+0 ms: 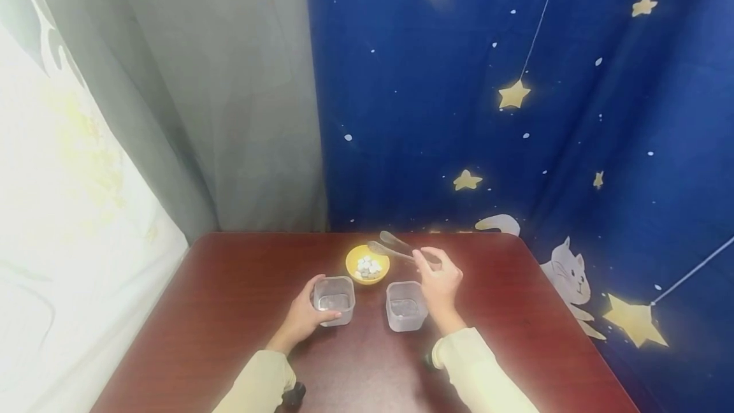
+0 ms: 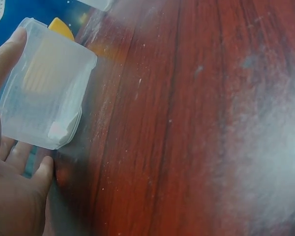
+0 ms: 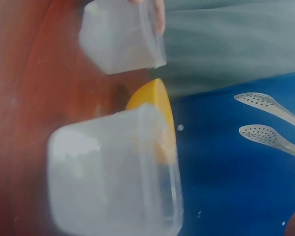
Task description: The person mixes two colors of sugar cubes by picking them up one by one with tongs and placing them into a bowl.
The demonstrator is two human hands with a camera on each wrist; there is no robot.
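Observation:
My left hand [image 1: 302,312] holds a clear square plastic container [image 1: 334,287] at its left side, thumb along the near wall and fingers round the far side. In the left wrist view, a small white patch shows low in this container [image 2: 44,83]. My right hand [image 1: 443,280] pinches a pair of tongs [image 1: 391,251] with two perforated spoon-shaped ends. The tips are spread apart, over the far side of a yellow bowl [image 1: 351,269] of white chunks. In the right wrist view nothing shows between the tong tips [image 3: 258,132].
A second clear square container [image 1: 406,324] stands just below my right hand, to the right of the held one. All rest on a reddish-brown table [image 1: 241,292]. Behind its far edge hang a grey curtain [image 1: 229,113] and a blue star-patterned curtain [image 1: 413,113].

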